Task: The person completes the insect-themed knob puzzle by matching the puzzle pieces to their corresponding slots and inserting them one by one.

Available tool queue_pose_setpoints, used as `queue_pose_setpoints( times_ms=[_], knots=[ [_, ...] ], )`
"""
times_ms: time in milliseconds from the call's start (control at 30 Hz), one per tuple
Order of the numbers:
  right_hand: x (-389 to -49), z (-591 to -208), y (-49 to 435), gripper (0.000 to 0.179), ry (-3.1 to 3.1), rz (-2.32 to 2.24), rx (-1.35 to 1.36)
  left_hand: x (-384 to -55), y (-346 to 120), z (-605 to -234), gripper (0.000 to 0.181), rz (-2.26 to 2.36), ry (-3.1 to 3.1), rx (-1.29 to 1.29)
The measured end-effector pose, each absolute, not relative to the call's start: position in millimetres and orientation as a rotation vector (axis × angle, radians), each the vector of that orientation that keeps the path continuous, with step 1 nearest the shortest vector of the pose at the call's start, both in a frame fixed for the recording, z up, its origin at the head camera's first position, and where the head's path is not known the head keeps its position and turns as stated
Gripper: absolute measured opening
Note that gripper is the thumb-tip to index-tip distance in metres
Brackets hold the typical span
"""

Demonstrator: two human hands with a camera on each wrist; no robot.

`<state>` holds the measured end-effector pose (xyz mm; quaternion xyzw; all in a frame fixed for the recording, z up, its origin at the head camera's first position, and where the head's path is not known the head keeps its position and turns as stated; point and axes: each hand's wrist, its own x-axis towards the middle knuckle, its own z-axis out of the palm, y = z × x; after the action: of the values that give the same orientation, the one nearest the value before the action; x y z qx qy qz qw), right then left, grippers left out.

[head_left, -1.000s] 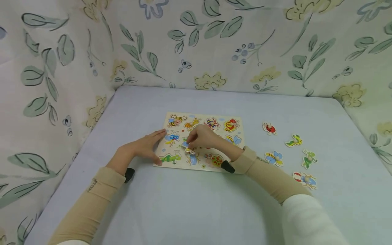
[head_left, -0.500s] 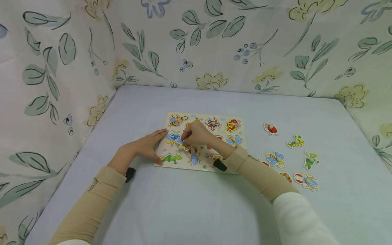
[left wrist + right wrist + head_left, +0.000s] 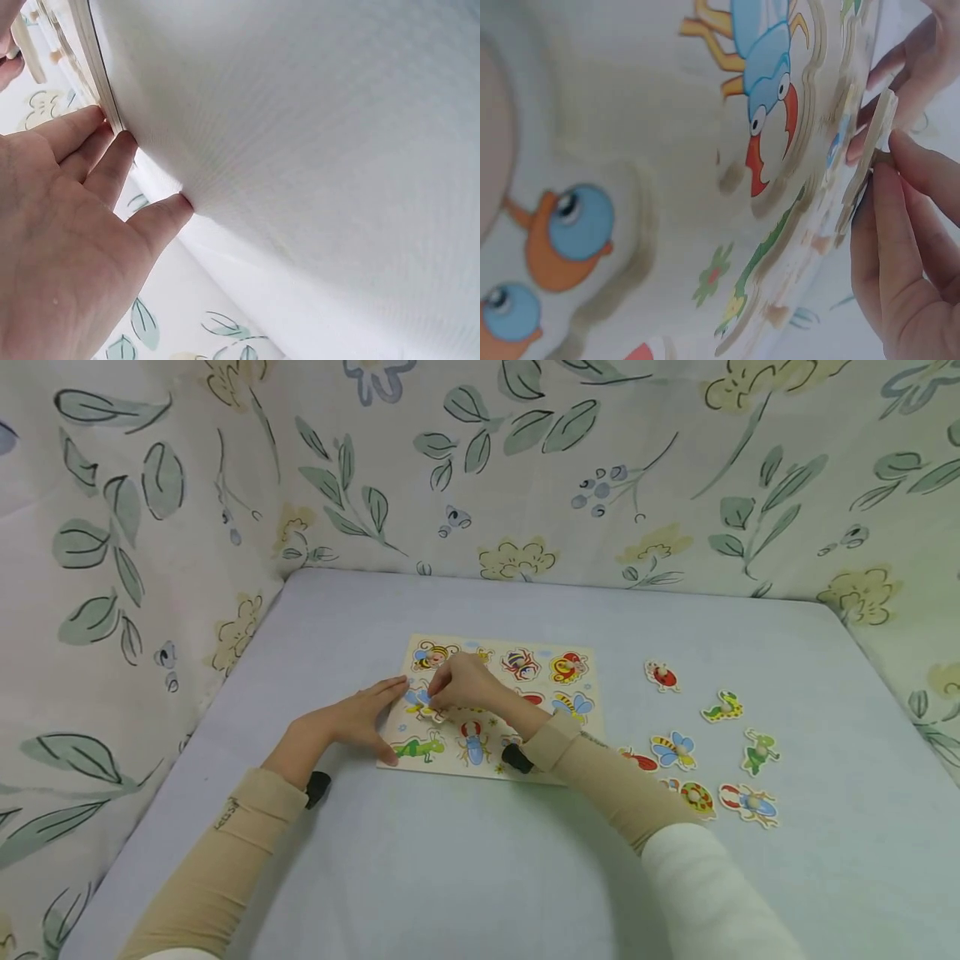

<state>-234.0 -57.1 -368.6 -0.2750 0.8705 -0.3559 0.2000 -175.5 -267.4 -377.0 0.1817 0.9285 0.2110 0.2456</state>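
Observation:
A pale wooden insect puzzle board (image 3: pixel 450 766) lies on the table. My left hand (image 3: pixel 348 720) rests at its left edge; in the left wrist view, fingertips (image 3: pixel 127 139) touch the board's side. My right hand (image 3: pixel 472 683) pinches a thin wooden puzzle piece (image 3: pixel 871 146) by its knob, over the board's middle-left recess with a blue-winged insect picture. Seen edge-on in the right wrist view, the piece is tilted, its picture mostly hidden. Below my right hand is a recess showing a blue beetle picture (image 3: pixel 474 745).
Loose pieces lie to the board's right: ladybird (image 3: pixel 662 676), yellow-green caterpillar (image 3: pixel 722 707), blue-winged striped insect (image 3: pixel 673 750), green grasshopper (image 3: pixel 761 752), blue beetle (image 3: pixel 748 804), round-shelled snail (image 3: pixel 693 797) and a red piece (image 3: pixel 640 760) partly behind my right forearm. A floral curtain (image 3: pixel 517 477) hangs behind.
My right hand has moved left across the board with the puzzle piece, from the lower middle to the middle-left recess, uncovering the beetle picture. My left hand has stayed put.

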Motion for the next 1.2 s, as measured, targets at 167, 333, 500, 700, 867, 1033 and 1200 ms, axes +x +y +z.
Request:
queue_pose_setpoints(
  times_ms=[167,333,500,700,867,1033,1200],
  knots=[
    [-236,-372,-64,0.007,2.459,-0.98,-0.759,-176,-268,-378,0.114,0.566,2.541,0.497],
    [-236,-374,-69,0.008,2.489,-0.95,-0.751,-176,-268,-378,0.114,0.567,2.54,0.507],
    [-235,-372,-74,0.008,2.519,-0.931,-0.751,-176,-268,-377,0.113,0.576,2.538,0.511],
    [-236,-374,-83,0.007,2.552,-0.874,-0.734,-175,-268,-377,0.114,0.588,2.535,0.509],
    [-236,-374,-89,0.007,2.563,-0.846,-0.732,-175,-268,-377,0.114,0.597,2.541,0.514],
    [-234,-374,-93,0.007,2.528,-0.886,-0.729,-175,-269,-377,0.115,0.606,2.542,0.504],
    [-232,-374,-94,0.008,2.54,-0.893,-0.704,-175,-269,-378,0.115,0.61,2.537,0.504]
  ],
)
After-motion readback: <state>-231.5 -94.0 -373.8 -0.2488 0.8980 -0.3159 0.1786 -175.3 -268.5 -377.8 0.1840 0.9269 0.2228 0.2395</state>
